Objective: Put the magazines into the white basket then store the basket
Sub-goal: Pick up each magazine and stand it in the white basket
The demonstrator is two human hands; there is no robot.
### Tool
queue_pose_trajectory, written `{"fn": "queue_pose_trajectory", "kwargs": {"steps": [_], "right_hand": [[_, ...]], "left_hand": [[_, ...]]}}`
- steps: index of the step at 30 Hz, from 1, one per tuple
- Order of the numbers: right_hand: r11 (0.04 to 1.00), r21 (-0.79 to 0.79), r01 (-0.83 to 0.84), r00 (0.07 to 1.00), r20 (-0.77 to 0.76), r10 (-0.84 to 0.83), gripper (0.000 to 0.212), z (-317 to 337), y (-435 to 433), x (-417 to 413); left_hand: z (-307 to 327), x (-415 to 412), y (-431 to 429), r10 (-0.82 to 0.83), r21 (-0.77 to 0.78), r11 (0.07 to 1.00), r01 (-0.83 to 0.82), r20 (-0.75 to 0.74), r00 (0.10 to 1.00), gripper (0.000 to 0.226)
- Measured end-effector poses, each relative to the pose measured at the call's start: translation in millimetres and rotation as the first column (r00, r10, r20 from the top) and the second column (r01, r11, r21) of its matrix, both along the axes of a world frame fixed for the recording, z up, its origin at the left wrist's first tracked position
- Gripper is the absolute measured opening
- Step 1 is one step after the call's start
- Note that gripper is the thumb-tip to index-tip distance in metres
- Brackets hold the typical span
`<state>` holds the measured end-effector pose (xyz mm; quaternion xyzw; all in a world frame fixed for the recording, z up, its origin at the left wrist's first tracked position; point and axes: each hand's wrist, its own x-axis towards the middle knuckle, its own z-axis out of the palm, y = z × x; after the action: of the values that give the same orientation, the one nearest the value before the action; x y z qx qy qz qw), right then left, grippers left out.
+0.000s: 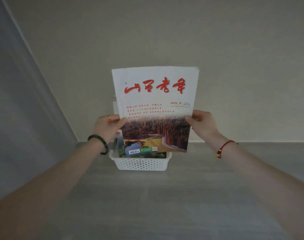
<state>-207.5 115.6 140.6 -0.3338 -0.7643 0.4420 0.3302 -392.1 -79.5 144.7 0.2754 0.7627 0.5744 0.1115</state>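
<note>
plain beige wall (165, 32) above a grey worktop (156, 196), meeting at a back edge.
white basket (140, 163) sits at the worktop's back edge by the wall; an upright magazine (154, 108), red title, lower end at the basket's mouth, hides other magazines (144, 154) inside; left hand (107, 126) and right hand (202, 123) each pinch a side edge.

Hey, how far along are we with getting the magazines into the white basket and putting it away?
Partly done. At least one magazine with a green cover already sits in the white perforated plastic basket. In hand: the left hand and right hand hold the white magazine with red title lettering upright by its side edges, its bottom above the basket. Left: lowering it in, then storing the basket, which stands on the grey surface.
</note>
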Motion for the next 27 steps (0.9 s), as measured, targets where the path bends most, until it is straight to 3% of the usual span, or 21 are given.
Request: {"fn": "queue_pose_trajectory", "kwargs": {"steps": [9,13,19,23,27], "right_hand": [[0.998,-0.006,0.067,0.994,0.092,-0.066,0.015,-34.4,0.4,-85.9],[0.997,0.001,0.073,0.982,0.177,-0.072,0.015,-56.7,9.0,-100.5],[0.994,-0.049,0.098,0.959,0.272,-0.082,0.015,-95.4,13.6,-106.4],[0.994,-0.066,0.091,0.964,0.258,-0.071,0.015,-113.0,13.4,-107.7],[0.989,-0.079,0.126,0.969,0.223,-0.105,0.010,-115.8,17.5,-105.9]], "left_hand": [[-31.8,-80.1,6.4,0.169,0.042,0.984,-0.172,0.069,0.983,0.026],[-58.8,-95.2,19.0,0.197,0.013,0.980,-0.199,0.102,0.975,0.014],[-100.0,-107.4,26.6,0.219,-0.062,0.975,-0.214,0.091,0.972,0.019],[-122.2,-115.0,23.0,0.212,-0.094,0.974,-0.204,0.087,0.973,0.016],[-128.8,-120.0,23.6,0.194,-0.054,0.981,-0.188,0.159,0.968,0.033]]}}
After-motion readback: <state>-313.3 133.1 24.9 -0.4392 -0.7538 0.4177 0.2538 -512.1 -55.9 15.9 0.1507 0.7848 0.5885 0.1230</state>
